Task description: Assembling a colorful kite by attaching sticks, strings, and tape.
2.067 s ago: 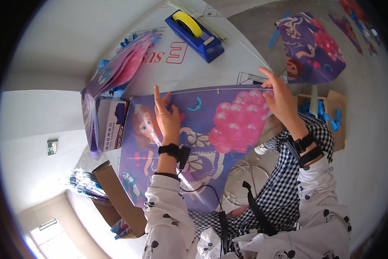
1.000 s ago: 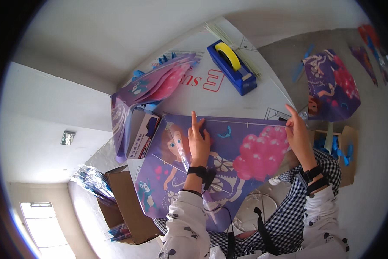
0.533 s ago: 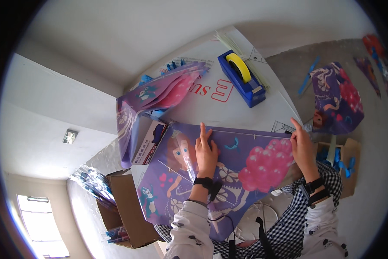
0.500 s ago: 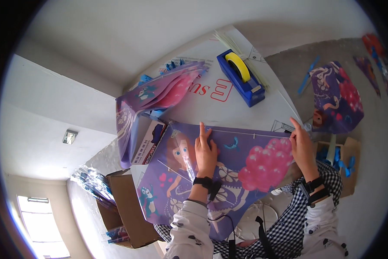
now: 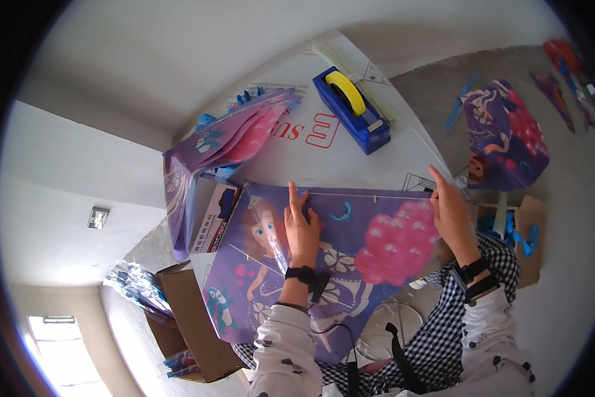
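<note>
A purple printed kite (image 5: 377,248), showing a doll-like figure and pink balloons, lies across the table and over my lap. One thin white rod (image 5: 350,195) runs along its top edge, and another (image 5: 257,260) slants over the figure. Flat on the kite beside the figure's face rests my left hand (image 5: 302,235), fingers apart and index stretched toward the top edge. At the kite's right corner is my right hand (image 5: 453,215), index extended; its other fingers look closed on the corner, though they are partly hidden.
A blue tape dispenser (image 5: 358,112) with yellow tape stands on the white table (image 5: 271,155), near pale rods. Folded purple kites (image 5: 244,129) rest at left behind a small printed box (image 5: 216,218). Cardboard boxes (image 5: 201,331) flank me; another purple kite (image 5: 509,135) lies on the floor.
The whole view has shifted slightly, so everything sits a little further left. Both hands keep nearly the same places on the kite.
</note>
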`<act>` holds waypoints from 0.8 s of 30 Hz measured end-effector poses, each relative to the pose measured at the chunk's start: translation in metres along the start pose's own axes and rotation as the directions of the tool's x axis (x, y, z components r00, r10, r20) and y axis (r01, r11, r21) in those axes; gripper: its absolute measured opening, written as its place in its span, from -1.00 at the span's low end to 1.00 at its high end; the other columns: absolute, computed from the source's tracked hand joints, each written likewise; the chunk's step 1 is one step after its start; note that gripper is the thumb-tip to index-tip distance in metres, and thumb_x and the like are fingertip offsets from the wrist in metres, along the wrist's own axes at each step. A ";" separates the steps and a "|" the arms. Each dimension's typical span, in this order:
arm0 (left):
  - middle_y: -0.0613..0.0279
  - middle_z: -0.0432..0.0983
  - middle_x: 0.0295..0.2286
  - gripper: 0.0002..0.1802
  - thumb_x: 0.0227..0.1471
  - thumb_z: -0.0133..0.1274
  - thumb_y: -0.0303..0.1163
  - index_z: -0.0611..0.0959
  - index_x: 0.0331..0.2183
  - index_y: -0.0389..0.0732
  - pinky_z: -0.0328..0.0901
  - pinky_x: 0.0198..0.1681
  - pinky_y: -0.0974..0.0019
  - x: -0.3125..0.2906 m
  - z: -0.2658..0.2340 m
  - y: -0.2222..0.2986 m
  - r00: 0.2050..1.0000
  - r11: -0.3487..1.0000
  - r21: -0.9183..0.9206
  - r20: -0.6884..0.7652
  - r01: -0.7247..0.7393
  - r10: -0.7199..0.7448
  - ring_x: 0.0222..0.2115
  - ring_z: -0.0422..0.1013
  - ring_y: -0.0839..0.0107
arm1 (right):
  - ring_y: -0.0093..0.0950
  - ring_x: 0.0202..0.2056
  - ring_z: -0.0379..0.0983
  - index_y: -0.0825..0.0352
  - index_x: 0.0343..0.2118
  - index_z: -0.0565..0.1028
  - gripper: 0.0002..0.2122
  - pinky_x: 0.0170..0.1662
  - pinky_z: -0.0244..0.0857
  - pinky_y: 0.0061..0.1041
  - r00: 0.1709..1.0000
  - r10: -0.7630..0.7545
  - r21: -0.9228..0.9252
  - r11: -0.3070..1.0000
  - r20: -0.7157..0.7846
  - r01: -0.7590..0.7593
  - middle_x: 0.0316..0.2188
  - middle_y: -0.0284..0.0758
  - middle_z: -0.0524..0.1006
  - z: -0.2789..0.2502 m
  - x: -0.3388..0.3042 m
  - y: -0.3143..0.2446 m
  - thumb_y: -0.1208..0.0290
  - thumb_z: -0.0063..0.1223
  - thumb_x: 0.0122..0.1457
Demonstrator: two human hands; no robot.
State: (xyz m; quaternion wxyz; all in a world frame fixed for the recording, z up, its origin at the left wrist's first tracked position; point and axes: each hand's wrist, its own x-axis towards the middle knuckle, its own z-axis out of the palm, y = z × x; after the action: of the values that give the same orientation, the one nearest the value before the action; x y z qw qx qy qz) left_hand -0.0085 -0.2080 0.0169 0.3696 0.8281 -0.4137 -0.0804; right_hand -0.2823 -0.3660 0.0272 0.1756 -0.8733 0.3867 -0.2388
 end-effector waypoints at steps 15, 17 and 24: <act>0.20 0.52 -0.12 -0.14 -0.03 -0.06 -0.65 0.04 0.28 -0.01 0.29 -0.05 0.19 0.002 0.001 -0.007 0.995 0.994 0.083 -0.072 -0.069 0.075 -0.11 0.34 0.19 | -0.24 -0.19 0.36 0.13 0.13 0.30 -0.29 -0.17 0.29 -0.35 0.997 0.070 0.177 0.982 -0.012 -0.067 -0.25 -0.22 0.38 -0.021 0.005 -0.001 0.86 -0.13 -0.17; 0.19 0.52 -0.12 -0.13 -0.03 -0.06 -0.65 0.04 0.28 -0.01 0.29 -0.05 0.19 0.002 0.004 -0.007 0.994 0.993 0.089 -0.069 -0.076 0.082 -0.11 0.34 0.19 | -0.23 -0.16 0.35 0.16 0.08 0.35 -0.33 -0.14 0.28 -0.36 0.998 0.010 0.162 0.987 -0.065 0.001 -0.21 -0.21 0.38 -0.024 0.007 0.010 0.88 -0.15 -0.17; 0.19 0.51 -0.11 -0.15 -0.03 -0.06 -0.65 0.09 0.27 0.00 0.29 -0.06 0.20 0.000 0.006 -0.008 0.995 0.994 0.086 -0.059 -0.074 0.079 -0.12 0.34 0.19 | -0.19 0.01 0.30 0.23 -0.09 0.46 -0.44 0.01 0.22 -0.40 0.997 0.007 0.264 0.964 -0.076 0.013 -0.06 -0.19 0.38 -0.034 0.006 0.019 0.91 -0.22 -0.17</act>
State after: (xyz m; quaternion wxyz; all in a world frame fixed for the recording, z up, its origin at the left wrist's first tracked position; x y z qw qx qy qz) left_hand -0.0063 -0.2086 0.0072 0.3500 0.8285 -0.4365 -0.0232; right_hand -0.3089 -0.3874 0.0479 0.2754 -0.8329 0.3564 -0.3215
